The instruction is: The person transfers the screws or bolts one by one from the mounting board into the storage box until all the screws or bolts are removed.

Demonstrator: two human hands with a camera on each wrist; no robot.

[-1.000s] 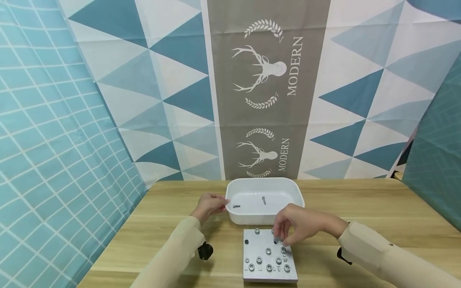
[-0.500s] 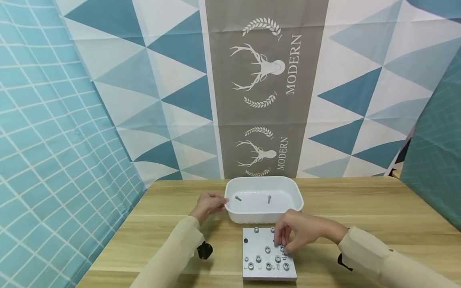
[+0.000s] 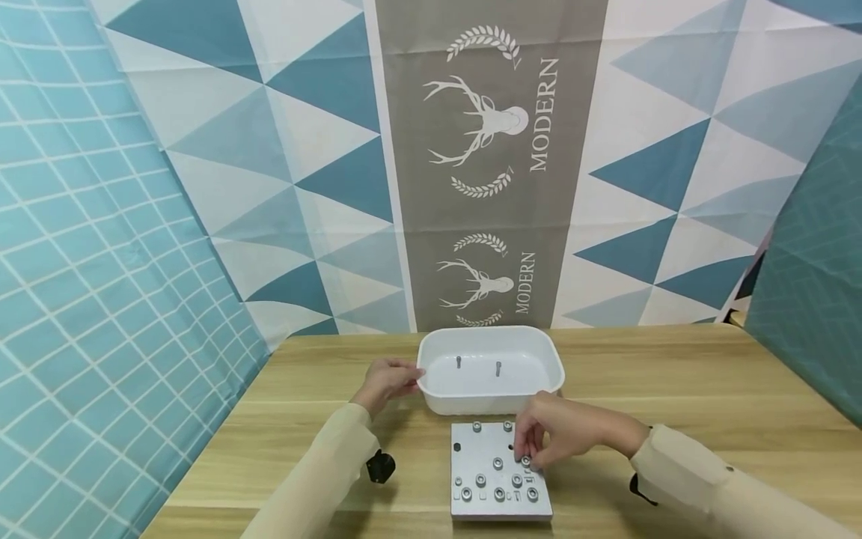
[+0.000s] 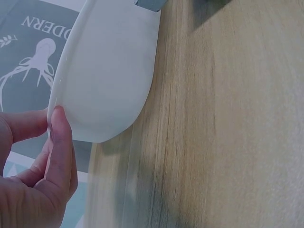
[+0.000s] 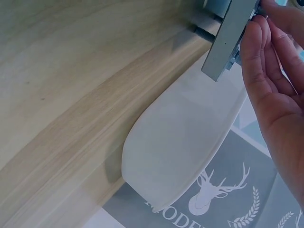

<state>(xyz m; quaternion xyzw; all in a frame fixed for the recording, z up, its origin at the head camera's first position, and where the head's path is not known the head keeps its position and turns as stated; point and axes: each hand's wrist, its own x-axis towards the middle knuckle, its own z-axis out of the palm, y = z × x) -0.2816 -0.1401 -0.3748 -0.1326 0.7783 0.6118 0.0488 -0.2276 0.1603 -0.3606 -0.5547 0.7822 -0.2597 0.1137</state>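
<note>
Metal plate (image 3: 481, 447) studded with bolts sits mid-desk (image 3: 646, 374), on the near part. The right hand (image 3: 554, 428) has its grip pinched on a bolt (image 3: 526, 461) near the plate's right edge. Toward the desk's far edge stands a white tray (image 3: 471, 406) holding two screws (image 3: 498, 369); the left hand (image 3: 387, 380) clamps its grip on the left rim. Behind hangs a triangle-patterned curtain (image 3: 337, 82), with blue checked cloth (image 3: 101, 224) left, green cloth (image 3: 815, 247) right.

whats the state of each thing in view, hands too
White tray: upright, holding two screws
Screws: loose, lying apart in the tray
Metal plate: level, fitted with bolts
Bolts: heads up, in the plate
Left hand: pinching the tray's rim
Right hand: pinching a bolt head
Patterned cloth: hanging, creased
</note>
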